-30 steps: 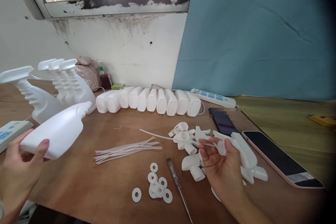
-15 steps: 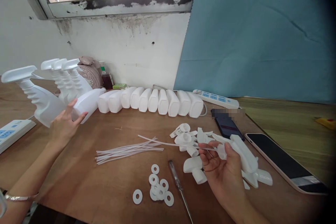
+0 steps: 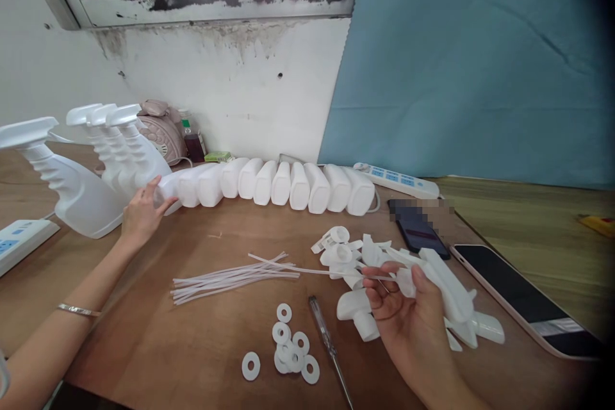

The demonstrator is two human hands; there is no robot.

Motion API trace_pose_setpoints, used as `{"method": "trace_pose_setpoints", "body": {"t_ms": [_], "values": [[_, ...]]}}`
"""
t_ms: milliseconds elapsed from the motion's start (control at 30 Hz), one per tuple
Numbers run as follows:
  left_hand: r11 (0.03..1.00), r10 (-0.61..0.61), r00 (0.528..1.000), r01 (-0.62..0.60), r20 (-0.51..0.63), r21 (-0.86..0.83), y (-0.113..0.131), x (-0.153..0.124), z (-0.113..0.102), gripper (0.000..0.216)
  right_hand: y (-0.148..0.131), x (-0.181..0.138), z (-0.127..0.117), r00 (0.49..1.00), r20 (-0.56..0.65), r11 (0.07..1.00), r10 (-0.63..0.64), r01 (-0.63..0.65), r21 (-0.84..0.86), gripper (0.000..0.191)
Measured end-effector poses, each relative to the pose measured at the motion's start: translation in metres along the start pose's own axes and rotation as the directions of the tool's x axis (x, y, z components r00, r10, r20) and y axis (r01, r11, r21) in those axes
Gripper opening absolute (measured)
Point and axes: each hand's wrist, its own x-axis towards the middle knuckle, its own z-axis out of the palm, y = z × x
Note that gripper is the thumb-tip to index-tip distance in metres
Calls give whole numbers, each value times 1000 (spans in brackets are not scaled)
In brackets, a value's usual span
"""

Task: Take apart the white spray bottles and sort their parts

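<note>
My left hand (image 3: 141, 211) reaches far left and wraps its fingers round a white plastic bottle (image 3: 169, 187), which lies at the left end of a row of white bottles (image 3: 288, 184) on the wooden table (image 3: 192, 333). My right hand (image 3: 408, 311) is closed on a white trigger sprayer head (image 3: 449, 295) with a thin dip tube (image 3: 307, 268) that sticks out to the left. A pile of white sprayer parts (image 3: 346, 256) lies just left of that hand.
Several finished spray bottles (image 3: 103, 160) stand at the far left. A bundle of thin tubes (image 3: 230, 277), white washers (image 3: 288, 346) and a screwdriver (image 3: 329, 346) lie in front. Two phones (image 3: 523, 301) and power strips (image 3: 398, 180) sit to the right and back.
My left hand carried the white bottle from near my body out to the left end of the bottle row and laid it there. My right hand stayed put with the sprayer head.
</note>
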Motion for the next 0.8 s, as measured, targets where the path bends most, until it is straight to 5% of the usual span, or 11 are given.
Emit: {"method": "trace_pose_setpoints", "body": {"t_ms": [533, 700, 800], "values": [[975, 220, 967, -218, -125, 32, 1, -2, 4, 63, -2, -1, 4, 999, -35, 1000, 18, -18, 2, 34], [941, 326, 907, -338, -265, 1, 8, -15, 0, 46, -3, -1, 4, 1000, 2, 1000, 5, -5, 28, 33], [834, 512, 823, -545, -248, -87, 23, -62, -9, 21, -3, -1, 4, 999, 33, 999, 15, -17, 50, 33]]}}
